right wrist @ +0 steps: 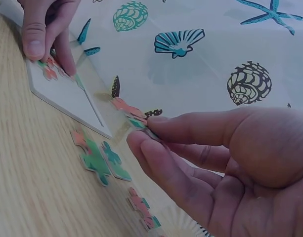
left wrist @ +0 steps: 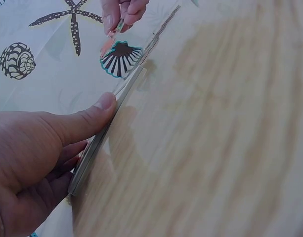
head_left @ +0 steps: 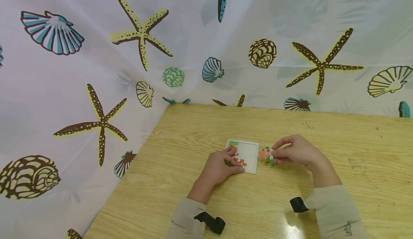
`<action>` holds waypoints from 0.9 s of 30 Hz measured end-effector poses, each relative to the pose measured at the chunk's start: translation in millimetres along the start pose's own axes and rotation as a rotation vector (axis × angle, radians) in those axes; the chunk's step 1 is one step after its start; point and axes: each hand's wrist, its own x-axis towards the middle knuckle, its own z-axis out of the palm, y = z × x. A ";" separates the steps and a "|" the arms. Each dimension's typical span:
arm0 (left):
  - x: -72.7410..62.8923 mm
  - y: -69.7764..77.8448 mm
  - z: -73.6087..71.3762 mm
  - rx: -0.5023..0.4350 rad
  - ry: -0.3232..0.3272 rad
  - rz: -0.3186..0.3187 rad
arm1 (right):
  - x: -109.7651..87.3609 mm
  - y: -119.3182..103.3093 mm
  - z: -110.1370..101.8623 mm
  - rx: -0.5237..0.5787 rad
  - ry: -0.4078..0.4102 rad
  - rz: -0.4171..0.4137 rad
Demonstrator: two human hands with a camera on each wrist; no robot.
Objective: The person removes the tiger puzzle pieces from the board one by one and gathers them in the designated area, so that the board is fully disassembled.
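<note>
A square white puzzle tray (head_left: 250,156) lies on the table with several orange and green pieces (head_left: 240,162) set along its left and near sides. My left hand (head_left: 220,165) rests over the tray's left part, fingers on the pieces and thumb by the near edge. To the right of the tray, my right hand (head_left: 297,151) pinches an orange and green puzzle piece (right wrist: 127,109) between thumb and fingertips, raised above the table. Under it, loose puzzle pieces (right wrist: 96,160) lie beside the tray. The left palm hides some of the fitted pieces.
A wooden table (head_left: 180,131) carries everything. Behind it and along its left side hangs a white cloth (head_left: 193,24) printed with shells and starfish. Black straps (head_left: 211,223) are on both sleeves.
</note>
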 end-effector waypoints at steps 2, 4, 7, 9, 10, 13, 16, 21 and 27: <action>-0.2 -0.7 -0.1 -0.004 0.001 0.007 | -0.4 1.4 -2.0 -0.001 0.005 0.000; -0.5 -1.1 -0.3 -0.010 0.001 0.009 | -0.8 2.2 -3.4 -0.003 0.014 0.001; -1.0 -1.4 -0.2 -0.014 0.000 0.009 | -2.8 2.5 -5.5 -0.012 0.024 0.002; -1.0 -1.2 -0.1 -0.015 0.000 0.005 | -4.7 1.8 -6.9 -0.017 0.037 0.009; -0.9 -1.3 0.0 -0.014 0.001 0.005 | -5.6 1.8 -7.8 -0.018 0.043 0.012; 0.1 -1.1 0.6 -0.008 0.002 0.002 | -7.7 2.9 -11.2 -0.026 0.056 0.016; 1.1 -0.7 0.9 -0.004 -0.001 -0.004 | -8.3 4.7 -14.4 -0.018 0.068 0.023; 1.3 -0.7 1.1 -0.005 -0.001 -0.004 | -8.1 7.0 -18.6 -0.011 0.086 0.043; 1.4 -1.5 2.2 -0.005 0.001 -0.012 | -10.1 8.1 -24.2 -0.029 0.103 0.066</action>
